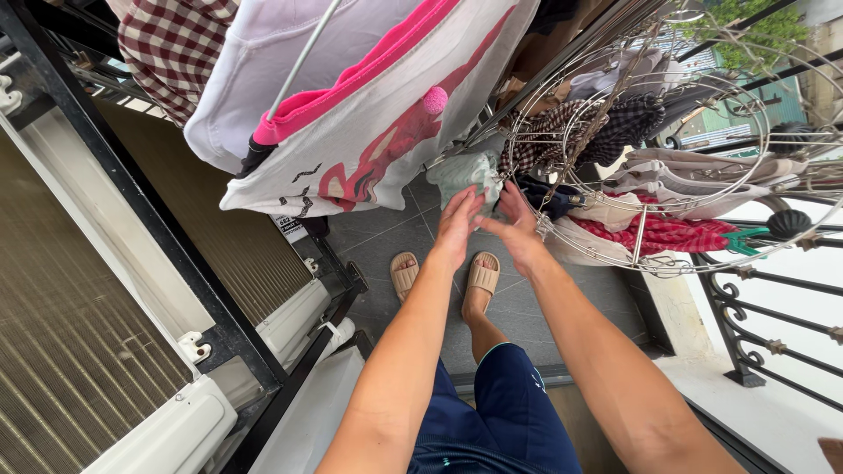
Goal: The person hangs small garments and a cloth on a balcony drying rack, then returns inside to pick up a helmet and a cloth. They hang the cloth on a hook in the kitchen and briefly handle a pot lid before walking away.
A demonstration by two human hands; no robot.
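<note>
A small pale green cloth [465,174] hangs from the round metal drying rack [694,140]. Both my hands reach up to it. My left hand [458,226] touches its lower edge with the fingers stretched out. My right hand [518,226] is just beside it, fingers at the cloth's right side near the rack's wire rim. Whether either hand pinches the cloth is not clear. Below the hands I see my feet in beige slippers [481,276] on grey floor tiles.
A white and pink shirt [369,114] and a checked red garment [171,44] hang overhead at the left. The round rack holds several more clothes, including a red checked piece [667,233]. Air-conditioner units [132,351] stand at the left, a black iron railing [755,325] at the right.
</note>
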